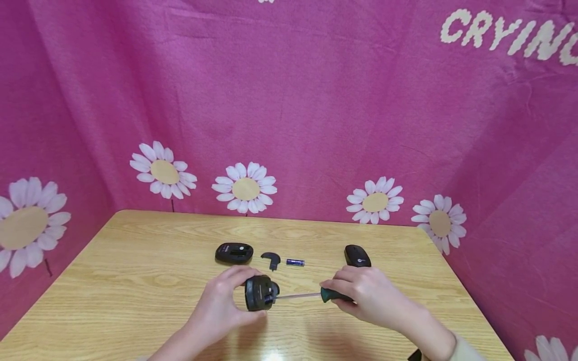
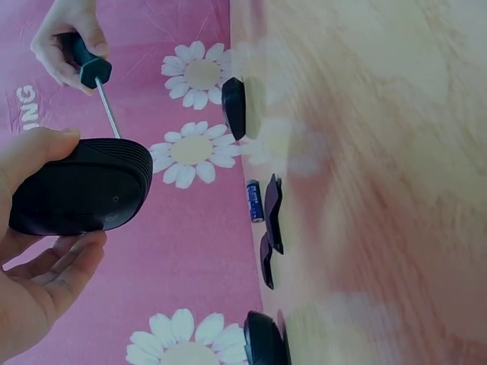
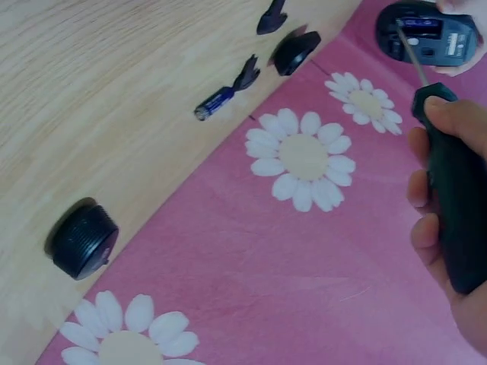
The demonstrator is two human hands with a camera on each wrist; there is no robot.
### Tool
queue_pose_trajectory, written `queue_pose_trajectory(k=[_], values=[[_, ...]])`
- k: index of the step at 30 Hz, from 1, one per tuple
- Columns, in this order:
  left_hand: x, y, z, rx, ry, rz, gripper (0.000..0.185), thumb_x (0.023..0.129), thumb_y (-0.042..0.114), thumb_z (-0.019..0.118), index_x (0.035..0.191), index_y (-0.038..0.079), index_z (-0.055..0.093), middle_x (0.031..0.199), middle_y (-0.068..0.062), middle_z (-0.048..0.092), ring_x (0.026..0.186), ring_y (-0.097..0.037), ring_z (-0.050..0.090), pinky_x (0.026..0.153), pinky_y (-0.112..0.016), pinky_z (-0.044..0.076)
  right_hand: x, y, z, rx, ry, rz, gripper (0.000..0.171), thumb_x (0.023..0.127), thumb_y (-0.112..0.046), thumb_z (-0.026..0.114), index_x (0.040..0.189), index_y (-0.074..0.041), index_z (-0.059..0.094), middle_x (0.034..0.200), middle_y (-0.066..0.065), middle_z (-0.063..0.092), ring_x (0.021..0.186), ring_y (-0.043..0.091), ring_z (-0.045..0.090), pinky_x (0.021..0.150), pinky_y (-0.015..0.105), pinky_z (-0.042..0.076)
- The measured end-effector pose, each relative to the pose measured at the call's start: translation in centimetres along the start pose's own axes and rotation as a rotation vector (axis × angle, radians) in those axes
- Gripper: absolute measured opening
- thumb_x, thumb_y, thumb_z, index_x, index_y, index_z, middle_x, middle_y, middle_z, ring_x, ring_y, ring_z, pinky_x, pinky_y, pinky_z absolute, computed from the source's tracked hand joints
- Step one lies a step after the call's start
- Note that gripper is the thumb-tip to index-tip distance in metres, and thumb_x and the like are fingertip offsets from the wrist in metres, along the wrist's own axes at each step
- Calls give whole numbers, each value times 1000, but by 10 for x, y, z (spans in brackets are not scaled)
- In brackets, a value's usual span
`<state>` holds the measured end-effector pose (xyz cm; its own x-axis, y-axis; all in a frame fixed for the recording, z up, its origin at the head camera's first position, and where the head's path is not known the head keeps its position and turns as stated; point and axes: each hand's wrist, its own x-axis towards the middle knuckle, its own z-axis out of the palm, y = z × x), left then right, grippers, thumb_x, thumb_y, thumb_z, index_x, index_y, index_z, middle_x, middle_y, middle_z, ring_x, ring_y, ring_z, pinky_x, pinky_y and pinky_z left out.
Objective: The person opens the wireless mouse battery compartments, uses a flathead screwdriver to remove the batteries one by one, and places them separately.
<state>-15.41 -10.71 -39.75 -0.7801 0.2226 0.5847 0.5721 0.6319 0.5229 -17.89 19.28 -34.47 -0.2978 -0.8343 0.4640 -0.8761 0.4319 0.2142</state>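
Note:
My left hand (image 1: 220,300) grips a black computer mouse (image 1: 257,295) by its sides, raised over the table. Its underside faces right, and in the right wrist view a blue battery (image 3: 417,27) lies in its uncovered compartment. A screwdriver (image 3: 458,201) with a dark green handle is held in my right hand (image 1: 375,295), fingers wrapped around the handle. The metal shaft (image 1: 298,296) points left, its tip at the battery compartment; whether it touches the battery I cannot tell. The left wrist view shows the mouse's smooth top, hiding the tip.
On the wooden table (image 1: 149,281) behind my hands lie an upturned mouse (image 1: 228,253), a dark battery cover (image 1: 272,259) and a loose blue battery (image 1: 295,262). A second dark cover piece (image 2: 265,260) shows in the left wrist view. Another mouse (image 1: 355,254) sits beyond my right hand.

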Motion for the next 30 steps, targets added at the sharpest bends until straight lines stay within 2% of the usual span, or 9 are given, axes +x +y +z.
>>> queue_pose_trajectory(k=[5,8,11,15,19,25,30], values=[[0,-1,-2,-3,25,16,64,43,21,93,103,16,69,105,7,65,96,-13,63,84,-35,54,-4,5,3,35,33,8,38,63,-13,82,100,-17,70,84,-11,64,76,3,59,61,22,52],[0,-3,-4,-43,33,18,64,44,21,93,103,17,69,107,9,65,99,-13,63,84,-34,54,-7,9,4,62,46,19,37,65,-13,81,100,-17,71,85,-11,64,76,2,58,61,21,52],[-1,-5,-7,-136,29,-13,64,46,18,93,104,17,68,108,10,64,101,-13,61,82,-30,54,-11,13,5,102,57,34,36,66,-14,80,101,-18,71,87,-11,65,76,2,58,60,20,51],[-1,-7,-10,-270,13,-61,64,49,14,93,107,18,68,109,8,64,103,-12,59,82,-26,54,-17,20,7,158,60,45,29,76,-19,77,104,-18,70,91,-11,66,78,1,58,61,19,51],[-1,-8,-10,-368,1,-78,62,52,12,92,109,17,67,109,4,65,104,-11,59,84,-27,53,-22,24,9,219,67,47,25,82,-22,73,106,-18,69,92,-10,66,79,1,58,62,18,50],[-3,-11,-10,-509,-27,-136,62,55,15,91,110,17,65,111,0,65,104,-10,59,87,-27,52,-28,30,15,331,87,56,31,79,-18,75,109,-20,67,96,-10,67,82,-1,59,67,16,49],[-5,-16,-8,-596,-57,-194,65,56,15,91,115,11,63,113,-4,64,101,-9,61,84,-25,53,-33,32,26,439,129,40,32,78,-14,76,108,-16,67,97,-7,68,82,1,60,69,13,47]])
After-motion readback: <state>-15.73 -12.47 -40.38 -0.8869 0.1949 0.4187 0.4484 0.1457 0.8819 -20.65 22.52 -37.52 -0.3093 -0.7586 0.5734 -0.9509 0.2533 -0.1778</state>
